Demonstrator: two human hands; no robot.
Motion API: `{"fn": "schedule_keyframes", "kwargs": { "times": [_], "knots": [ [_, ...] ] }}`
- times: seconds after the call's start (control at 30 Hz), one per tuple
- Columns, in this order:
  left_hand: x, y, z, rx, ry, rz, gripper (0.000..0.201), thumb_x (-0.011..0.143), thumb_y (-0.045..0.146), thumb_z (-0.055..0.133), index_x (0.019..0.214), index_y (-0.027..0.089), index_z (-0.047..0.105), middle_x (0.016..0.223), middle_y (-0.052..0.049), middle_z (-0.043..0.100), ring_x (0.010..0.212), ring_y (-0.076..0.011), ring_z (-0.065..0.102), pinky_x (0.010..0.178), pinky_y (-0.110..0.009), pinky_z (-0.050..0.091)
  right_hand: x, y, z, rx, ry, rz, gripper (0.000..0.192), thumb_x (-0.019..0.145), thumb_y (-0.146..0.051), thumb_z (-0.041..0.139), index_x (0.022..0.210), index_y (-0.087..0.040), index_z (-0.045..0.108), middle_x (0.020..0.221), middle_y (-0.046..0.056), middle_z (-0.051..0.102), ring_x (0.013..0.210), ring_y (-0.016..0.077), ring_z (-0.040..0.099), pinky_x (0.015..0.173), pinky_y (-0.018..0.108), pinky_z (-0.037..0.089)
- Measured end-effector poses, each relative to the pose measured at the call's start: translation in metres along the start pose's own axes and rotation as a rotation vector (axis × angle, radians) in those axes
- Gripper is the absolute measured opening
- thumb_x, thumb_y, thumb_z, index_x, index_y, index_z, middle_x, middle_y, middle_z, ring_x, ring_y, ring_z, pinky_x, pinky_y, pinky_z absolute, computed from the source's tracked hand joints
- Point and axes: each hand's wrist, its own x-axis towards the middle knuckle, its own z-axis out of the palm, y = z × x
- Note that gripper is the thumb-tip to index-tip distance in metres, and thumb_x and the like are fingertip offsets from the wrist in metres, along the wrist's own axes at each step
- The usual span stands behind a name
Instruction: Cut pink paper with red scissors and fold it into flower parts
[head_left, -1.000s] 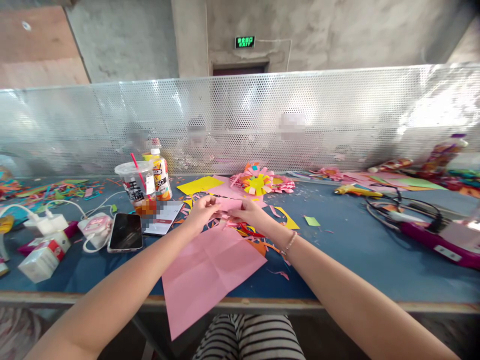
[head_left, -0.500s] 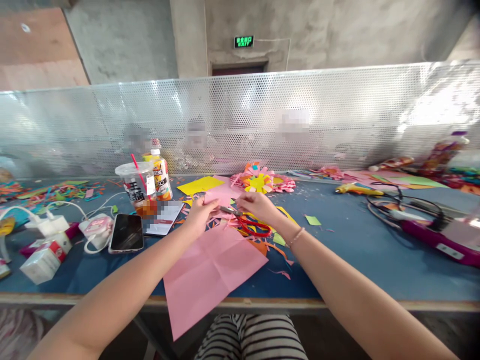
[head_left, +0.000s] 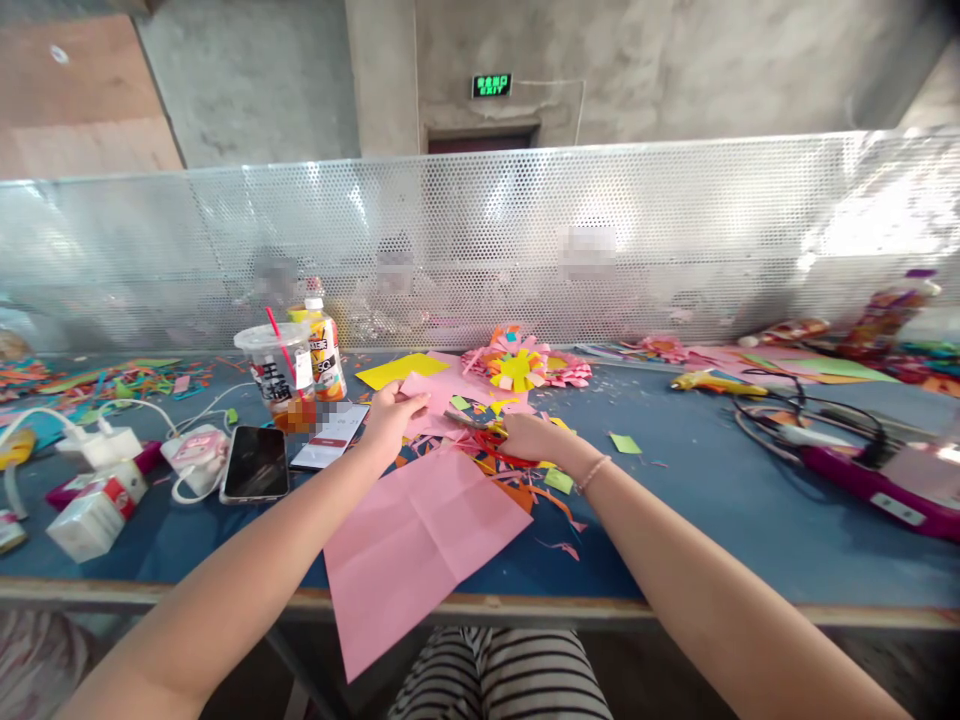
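Note:
My left hand (head_left: 390, 417) pinches a small folded piece of pink paper (head_left: 427, 395) above the blue table (head_left: 697, 500). My right hand (head_left: 534, 437) grips red-handled scissors (head_left: 491, 440), whose blades point left toward that pink piece. Colourful paper scraps (head_left: 525, 490) lie under and around both hands. A large creased pink sheet (head_left: 420, 545) lies in front of me and hangs over the table's near edge.
A black phone (head_left: 256, 462), a drink cup with a red straw (head_left: 276, 372) and a bottle (head_left: 324, 352) stand to the left. Finished paper flowers (head_left: 517, 365) and a yellow sheet (head_left: 401, 370) lie behind. A glue gun (head_left: 712, 382) and cables (head_left: 810, 420) sit right; a perforated metal screen (head_left: 675, 230) backs the table.
My right hand let go of the pink piece, reached down onto the red scissors and closed on them. My left hand kept the pink piece and drew slightly left.

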Motion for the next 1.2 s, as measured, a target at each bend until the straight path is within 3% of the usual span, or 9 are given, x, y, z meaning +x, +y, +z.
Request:
{"fn": "schedule_keyframes", "kwargs": {
  "times": [0.17, 0.33, 0.53, 0.7, 1.2],
  "knots": [
    [0.006, 0.001, -0.003, -0.061, 0.09, 0.053, 0.027, 0.052, 0.016, 0.066, 0.075, 0.014, 0.051, 0.066, 0.001, 0.058, 0.056, -0.0081, 0.055, 0.056, -0.021, 0.044, -0.001, -0.002, -0.007, 0.283, 0.22, 0.116, 0.028, 0.073, -0.037, 0.046, 0.081, -0.013, 0.057, 0.085, 0.015, 0.062, 0.075, 0.0236, 0.057, 0.06, 0.029, 0.039],
    [0.009, 0.004, -0.005, -0.088, 0.171, 0.111, 0.022, 0.058, 0.024, 0.064, 0.072, 0.015, 0.05, 0.069, 0.002, 0.055, 0.059, -0.0066, 0.053, 0.057, -0.02, 0.045, -0.01, -0.017, -0.017, 0.72, 0.254, -0.071, 0.034, 0.071, -0.051, 0.048, 0.081, -0.018, 0.051, 0.079, 0.003, 0.057, 0.074, 0.0176, 0.053, 0.066, 0.028, 0.041],
    [0.003, 0.005, -0.003, 0.022, 0.123, 0.203, 0.023, 0.066, 0.034, 0.059, 0.077, 0.019, 0.045, 0.067, 0.003, 0.05, 0.056, -0.0085, 0.052, 0.054, -0.025, 0.05, -0.016, -0.033, -0.015, 0.782, 0.193, -0.151, 0.039, 0.071, -0.052, 0.049, 0.087, -0.016, 0.052, 0.085, 0.005, 0.057, 0.08, 0.0188, 0.052, 0.074, 0.033, 0.042],
    [-0.003, 0.009, 0.002, 0.037, 0.075, 0.206, 0.032, 0.062, 0.026, 0.064, 0.085, 0.019, 0.043, 0.071, 0.001, 0.055, 0.064, -0.0128, 0.059, 0.057, -0.027, 0.051, -0.017, -0.036, -0.013, 0.814, 0.184, -0.183, 0.042, 0.072, -0.05, 0.048, 0.094, -0.015, 0.055, 0.091, 0.009, 0.058, 0.092, 0.0243, 0.052, 0.083, 0.038, 0.041],
    [-0.004, 0.01, 0.003, 0.034, 0.118, 0.196, 0.035, 0.058, 0.021, 0.066, 0.085, 0.018, 0.044, 0.069, 0.002, 0.057, 0.061, -0.0131, 0.06, 0.054, -0.026, 0.051, -0.019, -0.039, -0.012, 0.865, 0.173, -0.218, 0.033, 0.073, -0.047, 0.051, 0.086, -0.017, 0.058, 0.085, 0.006, 0.06, 0.087, 0.0225, 0.054, 0.08, 0.035, 0.042]
  ]
}}
